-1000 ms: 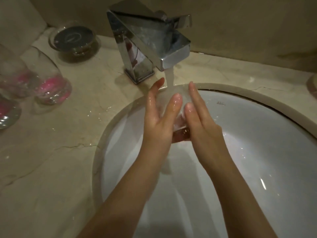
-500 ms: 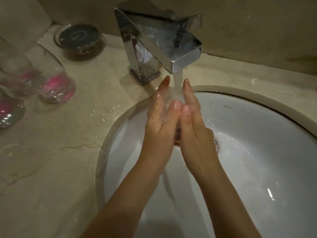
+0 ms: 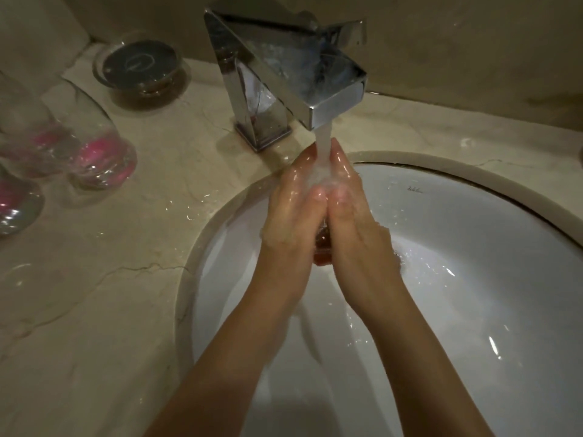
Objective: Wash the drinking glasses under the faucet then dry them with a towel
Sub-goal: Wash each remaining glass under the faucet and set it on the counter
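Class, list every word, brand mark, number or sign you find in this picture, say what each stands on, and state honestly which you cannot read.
No text here can be read.
Script mark on the sink wall near the far rim: too small and blurred to read.
Round emblem on the dark lid of the glass dish behind the faucet: too faint to read.
Nothing shows on the glasses or hands.

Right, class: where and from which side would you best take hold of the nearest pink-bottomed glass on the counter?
Probably round the wall of the glass, coming from the right, the sink side; other glasses crowd its left, and the clear wall flares wide above the pink base.
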Motion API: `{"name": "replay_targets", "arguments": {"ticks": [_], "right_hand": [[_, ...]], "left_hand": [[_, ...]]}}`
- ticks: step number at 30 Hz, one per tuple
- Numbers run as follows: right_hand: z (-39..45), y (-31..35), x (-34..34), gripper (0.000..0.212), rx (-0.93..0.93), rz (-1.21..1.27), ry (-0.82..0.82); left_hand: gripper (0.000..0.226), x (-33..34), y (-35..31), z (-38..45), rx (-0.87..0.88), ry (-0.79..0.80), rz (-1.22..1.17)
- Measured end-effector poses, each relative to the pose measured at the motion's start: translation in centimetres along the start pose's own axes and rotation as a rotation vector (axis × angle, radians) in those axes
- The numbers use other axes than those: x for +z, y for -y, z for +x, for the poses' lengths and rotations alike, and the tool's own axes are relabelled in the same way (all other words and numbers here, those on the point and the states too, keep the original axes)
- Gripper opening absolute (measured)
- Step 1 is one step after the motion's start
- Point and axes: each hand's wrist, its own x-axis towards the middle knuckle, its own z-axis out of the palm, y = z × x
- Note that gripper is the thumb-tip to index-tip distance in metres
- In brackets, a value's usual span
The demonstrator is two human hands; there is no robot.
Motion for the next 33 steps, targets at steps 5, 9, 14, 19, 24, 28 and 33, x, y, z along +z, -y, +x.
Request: {"name": "replay_targets", "arguments": {"ticks": [5,9,14,19,24,28,33], "right_hand": [[0.5,0.2,0.0,0.04,0.106,0.384,0.07],[0.1,0.2,0.4,0.039,0.073,0.18,0.049],[-0.1,0.1,0.7,0.04,0.043,0.204,0.035],[0.5,0.3,0.4,0.036,0.127,0.452,0.058],[0.1,0.5,0.4,0.041,-0.001,0.015,0.03],[-0.1,0.1,0.3,0.042,0.028,0.233,0.019],[0.3,0.1,0.2,0.042,0.102,0.412,0.065]], "left_hand": [[0.036,-0.4,-0.7,0.3,-0.036,0.019,-0.232],[0.033,-0.6,-0.6,-0.3,-0.002,-0.004,-0.067],[0.033,-0.4,-0.4,-0.4,-0.049,0.042,0.03],[0.032,-0.6,-0.8,0.6,-0.074,0.01,-0.217],[0.045,-0.6,-0.4,0.5,-0.021,0.043,0.028],[0.038,-0.6,-0.5,0.2,-0.038,0.073,-0.027],[0.029,-0.7,-0.8,0.1,-0.051,0.037,-0.194]]}}
